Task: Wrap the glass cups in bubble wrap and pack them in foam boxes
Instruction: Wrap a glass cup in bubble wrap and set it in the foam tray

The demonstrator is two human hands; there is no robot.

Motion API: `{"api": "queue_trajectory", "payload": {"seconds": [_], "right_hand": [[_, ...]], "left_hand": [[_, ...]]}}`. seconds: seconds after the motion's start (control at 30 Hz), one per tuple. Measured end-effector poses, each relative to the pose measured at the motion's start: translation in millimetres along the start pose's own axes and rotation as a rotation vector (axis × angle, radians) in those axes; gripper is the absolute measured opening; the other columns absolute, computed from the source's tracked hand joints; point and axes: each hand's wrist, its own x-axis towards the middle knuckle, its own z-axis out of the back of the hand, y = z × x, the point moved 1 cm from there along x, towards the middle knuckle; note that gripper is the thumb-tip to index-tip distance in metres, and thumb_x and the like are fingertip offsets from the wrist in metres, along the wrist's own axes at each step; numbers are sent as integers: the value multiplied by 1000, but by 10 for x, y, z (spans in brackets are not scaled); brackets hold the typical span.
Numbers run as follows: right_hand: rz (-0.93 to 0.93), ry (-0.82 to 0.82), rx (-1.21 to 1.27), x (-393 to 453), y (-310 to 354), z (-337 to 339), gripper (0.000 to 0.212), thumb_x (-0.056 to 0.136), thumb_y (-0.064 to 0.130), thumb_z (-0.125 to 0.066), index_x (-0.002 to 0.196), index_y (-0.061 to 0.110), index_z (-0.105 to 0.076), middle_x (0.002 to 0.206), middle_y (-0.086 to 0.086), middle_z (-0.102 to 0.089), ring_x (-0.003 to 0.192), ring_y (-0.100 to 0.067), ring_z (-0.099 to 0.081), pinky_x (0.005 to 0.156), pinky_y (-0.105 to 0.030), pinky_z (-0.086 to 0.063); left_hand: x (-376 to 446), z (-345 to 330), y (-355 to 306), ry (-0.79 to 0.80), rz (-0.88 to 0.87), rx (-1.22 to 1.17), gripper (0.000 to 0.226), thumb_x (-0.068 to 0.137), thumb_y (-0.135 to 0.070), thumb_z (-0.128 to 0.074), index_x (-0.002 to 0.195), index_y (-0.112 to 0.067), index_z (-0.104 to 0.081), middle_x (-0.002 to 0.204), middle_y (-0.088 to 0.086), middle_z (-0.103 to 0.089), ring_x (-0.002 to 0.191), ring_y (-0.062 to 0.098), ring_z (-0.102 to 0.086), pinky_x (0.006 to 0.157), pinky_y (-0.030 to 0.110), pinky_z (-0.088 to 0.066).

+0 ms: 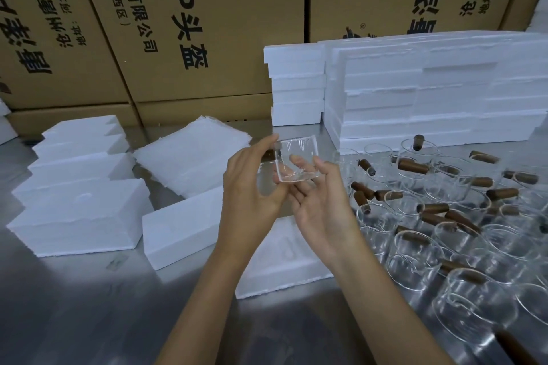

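Note:
I hold a clear glass cup (298, 161) tilted on its side above the metal table (74, 305). My left hand (252, 184) grips its left rim between thumb and fingers. My right hand (320, 201) supports it from below with the fingers curled up against its base. A stack of bubble wrap sheets (192, 154) lies behind my left hand. An open foam box half (281, 261) sits under my forearms. Several glass cups with brown wooden handles (444, 216) crowd the table to the right.
Closed foam boxes (80, 210) line the left side, one more (181, 231) lies at centre. Tall stacks of foam boxes (430, 92) stand at the back right. Large cardboard cartons (178, 24) wall off the rear.

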Motion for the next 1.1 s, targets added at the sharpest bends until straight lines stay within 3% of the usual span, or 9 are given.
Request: {"api": "queue_trajectory", "payload": {"seconds": [0.1,0.2,0.3,0.4,0.53,0.7,0.8,0.9,1.1], "right_hand": [[197,-105,-385,4,-42,-8,63,71,33,-83,124,23,-52,118,-5,-68,97,-6,-66,82,-20,-50],[400,-203,-692,-19,-113,18,68,72,18,-87,122,31,-42,113,2,-63,82,3,-66,73,-12,-50],[312,-203,-450,1,-48,25,57,71,20,-82,119,23,-50,108,-2,-70,90,-9,-67,80,-19,-52],[30,-86,-42,27,47,62,44,72,27,-69,111,9,-57,110,-18,-69,100,-25,-67,94,-30,-52],[-128,54,173,-3,20,71,53,72,34,-67,112,0,-59,105,-22,-69,95,-29,-68,88,-31,-56],[-152,117,143,-1,-39,42,48,78,39,-61,102,-1,-69,113,-22,-65,108,-31,-59,99,-33,-47],[102,-7,-214,33,-37,56,34,74,37,-71,104,20,-70,103,-2,-69,106,-21,-62,94,-30,-47],[317,-103,-576,19,-46,98,40,71,32,-80,107,34,-63,99,12,-70,98,-3,-67,81,-13,-49],[70,-92,-204,95,-7,109,45,75,26,-67,115,8,-63,96,-11,-74,89,-21,-69,84,-27,-53]], "left_hand": [[-1,9,15,-29,-45,85,56,86,-19,-72,137,-29,-54,127,-13,-57,125,11,-47,106,40,-41],[-7,-12,-23,-26,-105,184,62,81,-11,-68,138,-28,-53,127,-9,-55,126,7,-43,107,32,-37],[-3,-33,-72,-44,-122,197,65,86,-23,-70,145,-31,-44,134,-8,-50,130,7,-39,108,32,-36],[6,-8,-42,2,76,21,94,77,-34,-83,151,-41,-25,141,-19,-42,134,2,-33,107,18,-30],[-2,-4,6,162,189,-129,86,73,-30,-87,143,-45,-39,138,-23,-48,134,-4,-36,96,0,-29],[-11,-39,-37,144,188,-119,63,78,-14,-78,125,-48,-53,127,-19,-56,116,-7,-49,84,-2,-35],[-8,-2,-21,80,134,-22,55,84,-23,-75,126,-47,-49,127,-24,-56,122,1,-48,93,5,-35],[-21,8,-12,23,71,80,51,84,-33,-71,128,-43,-48,126,-27,-54,122,-1,-44,99,25,-43],[5,9,10,116,135,-30,71,85,-32,-76,138,-55,-35,124,-39,-51,125,0,-47,94,17,-39]]}}
